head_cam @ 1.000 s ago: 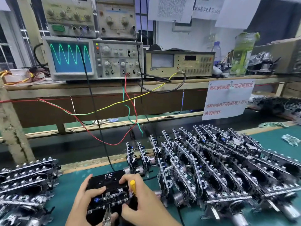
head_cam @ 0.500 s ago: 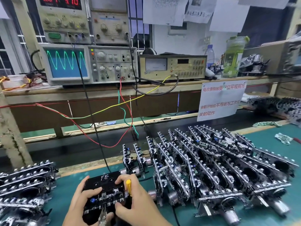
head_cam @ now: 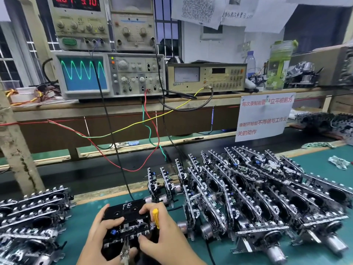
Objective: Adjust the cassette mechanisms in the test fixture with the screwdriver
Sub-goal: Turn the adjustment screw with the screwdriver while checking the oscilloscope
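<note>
A black cassette mechanism (head_cam: 127, 224) with a cassette marked "FE" lies on the green mat at the bottom centre. My left hand (head_cam: 101, 234) grips its left side, thumb on top. My right hand (head_cam: 162, 240) holds its right side and carries a yellow-handled screwdriver (head_cam: 155, 218) tucked under the fingers, handle pointing up. A metal clip (head_cam: 125, 249) bites the mechanism's near edge. The screwdriver's tip is hidden.
Several cassette mechanisms (head_cam: 248, 197) stand in rows to the right, and more are stacked (head_cam: 32, 217) at the left. An oscilloscope (head_cam: 107, 75) showing a green sine wave, a meter (head_cam: 206, 77) and hanging wires (head_cam: 145, 131) fill the shelf behind. A paper sign (head_cam: 264, 115) hangs right.
The view has tilted up a little, so hands and mechanism sit lower in the frame. Both hands keep the same hold on the mechanism; the screwdriver stays in the right hand.
</note>
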The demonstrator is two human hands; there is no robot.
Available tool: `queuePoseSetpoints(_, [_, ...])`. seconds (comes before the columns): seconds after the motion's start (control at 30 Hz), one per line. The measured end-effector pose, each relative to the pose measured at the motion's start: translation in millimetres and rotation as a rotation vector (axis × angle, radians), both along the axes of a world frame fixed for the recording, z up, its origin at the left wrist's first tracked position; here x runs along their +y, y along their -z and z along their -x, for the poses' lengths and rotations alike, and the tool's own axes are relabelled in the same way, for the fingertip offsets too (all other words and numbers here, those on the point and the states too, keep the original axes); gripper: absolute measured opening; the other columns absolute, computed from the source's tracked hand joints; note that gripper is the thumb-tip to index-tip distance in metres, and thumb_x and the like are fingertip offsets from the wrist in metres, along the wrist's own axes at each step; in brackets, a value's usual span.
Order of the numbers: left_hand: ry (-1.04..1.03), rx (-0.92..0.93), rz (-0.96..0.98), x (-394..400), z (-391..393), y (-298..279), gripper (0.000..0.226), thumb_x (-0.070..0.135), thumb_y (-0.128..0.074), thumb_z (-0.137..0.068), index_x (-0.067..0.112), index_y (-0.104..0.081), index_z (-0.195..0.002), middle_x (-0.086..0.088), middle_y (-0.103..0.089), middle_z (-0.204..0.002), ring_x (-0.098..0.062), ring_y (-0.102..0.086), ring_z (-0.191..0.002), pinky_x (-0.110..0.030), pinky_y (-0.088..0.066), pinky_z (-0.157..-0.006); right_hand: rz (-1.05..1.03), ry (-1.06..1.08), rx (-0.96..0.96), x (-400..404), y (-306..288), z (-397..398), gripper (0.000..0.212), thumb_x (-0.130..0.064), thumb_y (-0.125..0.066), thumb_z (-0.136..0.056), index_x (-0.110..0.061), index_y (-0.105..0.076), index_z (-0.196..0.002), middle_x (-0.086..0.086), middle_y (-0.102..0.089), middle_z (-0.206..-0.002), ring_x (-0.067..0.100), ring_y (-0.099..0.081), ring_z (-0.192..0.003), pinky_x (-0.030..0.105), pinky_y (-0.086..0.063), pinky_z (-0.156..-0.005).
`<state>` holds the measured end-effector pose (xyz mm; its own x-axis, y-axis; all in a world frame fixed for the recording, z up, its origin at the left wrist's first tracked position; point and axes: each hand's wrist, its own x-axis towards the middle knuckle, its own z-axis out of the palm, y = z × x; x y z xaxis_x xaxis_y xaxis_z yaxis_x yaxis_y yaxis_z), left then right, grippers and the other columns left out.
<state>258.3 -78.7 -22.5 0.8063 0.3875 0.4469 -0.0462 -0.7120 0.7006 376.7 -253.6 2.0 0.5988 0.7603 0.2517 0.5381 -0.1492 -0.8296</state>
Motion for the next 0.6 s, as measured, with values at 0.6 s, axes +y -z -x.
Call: queuePoseSetpoints(0.6, [-0.154,0.418,-0.222,6,-36,-92,0.039,0.052,-0.08,-0.07,0.035,-0.051,-0.091,0.019,-0.063,-0.088,-0.002,-0.06,-0.079,-0.028,-0.05,-0.072,0.09,0.097,-0.266,-4,4,19,0.054,-0.032,-0.069,-0.091,-0.018,-0.031,-0.127,-0.018,0.0,-0.157,0.015,-0.05,-0.119,0.036,-0.043,-0.102])
